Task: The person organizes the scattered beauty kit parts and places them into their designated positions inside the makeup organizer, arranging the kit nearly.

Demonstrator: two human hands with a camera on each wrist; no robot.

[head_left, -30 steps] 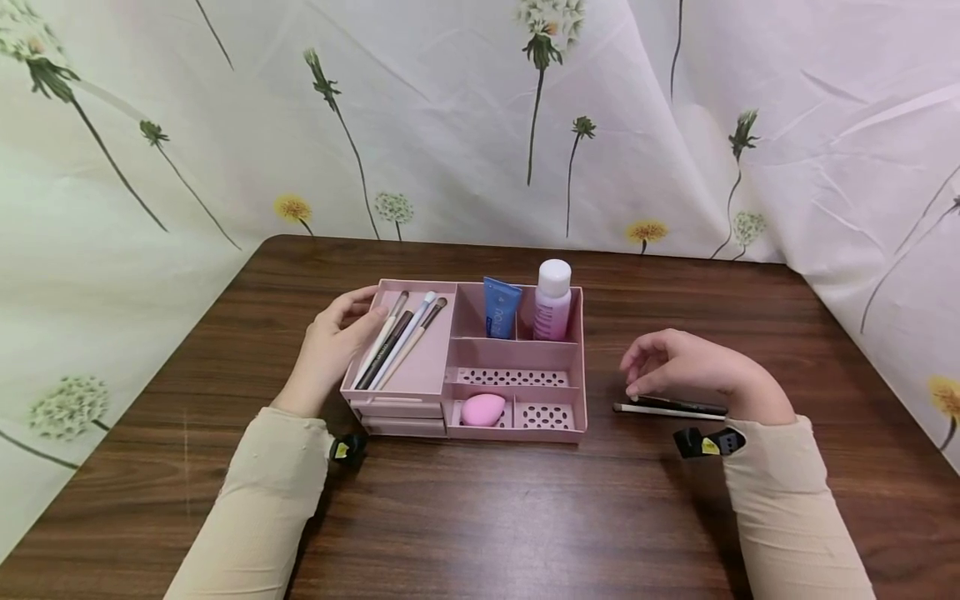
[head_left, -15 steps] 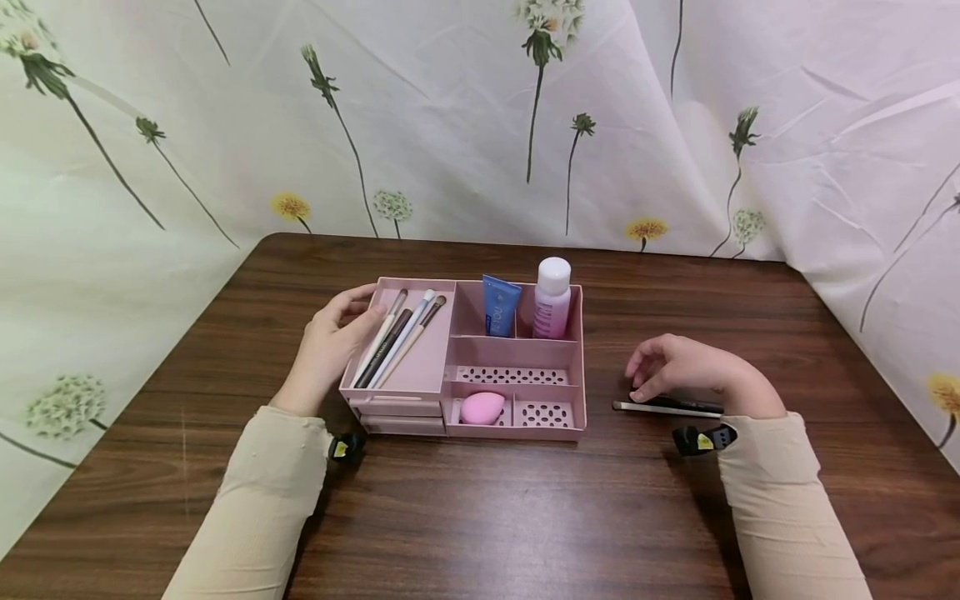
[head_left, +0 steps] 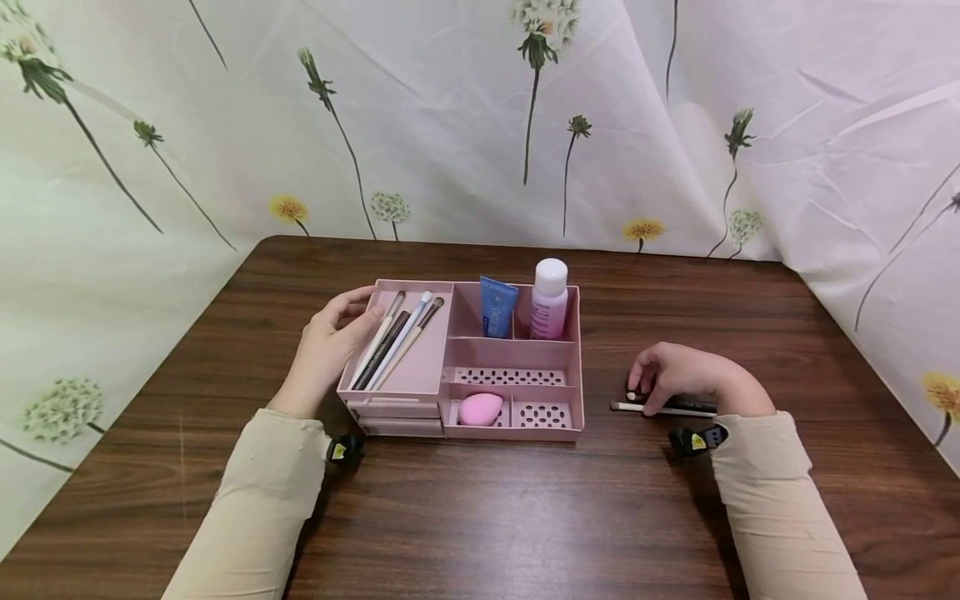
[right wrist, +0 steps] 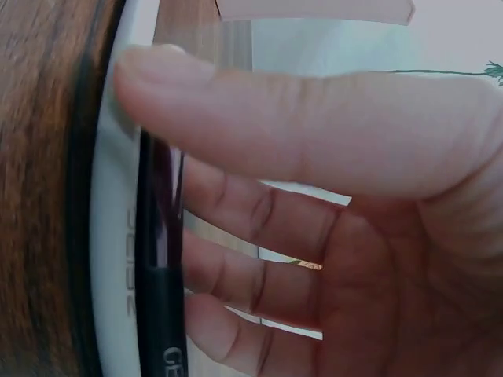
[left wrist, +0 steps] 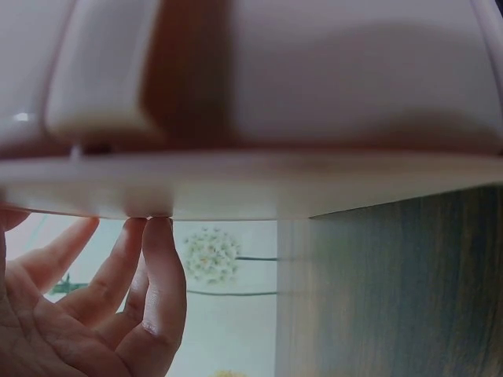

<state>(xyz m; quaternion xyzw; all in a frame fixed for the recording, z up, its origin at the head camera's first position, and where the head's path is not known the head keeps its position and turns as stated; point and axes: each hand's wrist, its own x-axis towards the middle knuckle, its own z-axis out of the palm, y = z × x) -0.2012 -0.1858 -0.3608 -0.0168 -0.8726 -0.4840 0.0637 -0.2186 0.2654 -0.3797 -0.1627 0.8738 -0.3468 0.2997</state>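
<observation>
A pink makeup organizer point(head_left: 512, 434) stands in the middle of the table. At its left side my left hand point(head_left: 322, 350) holds the wall, thumb over the rim; the left wrist view shows fingertips point(left wrist: 157, 236) against the outer wall. Several makeup brushes point(head_left: 393, 342) lie slanted on the organizer's left top tray. To the right, my right hand point(head_left: 686, 375) pinches a white-handled brush point(head_left: 630, 407) and a black-handled brush point(right wrist: 161, 314) lying side by side. The thumb lies across the white handle, and the other fingers curl on the far side of the black one.
The organizer's back compartments hold a blue tube point(head_left: 497, 308) and a pink bottle with a white cap point(head_left: 550, 300). A pink makeup sponge point(head_left: 480, 409) sits in a front compartment. Drawers point(head_left: 401, 417) lie under the tray. A floral cloth point(head_left: 450, 125) hangs behind the table point(head_left: 480, 517).
My right hand has come down and slightly toward me, its thumb now on the white-handled brush and its fingers around the pair. My left hand stays on the organizer.
</observation>
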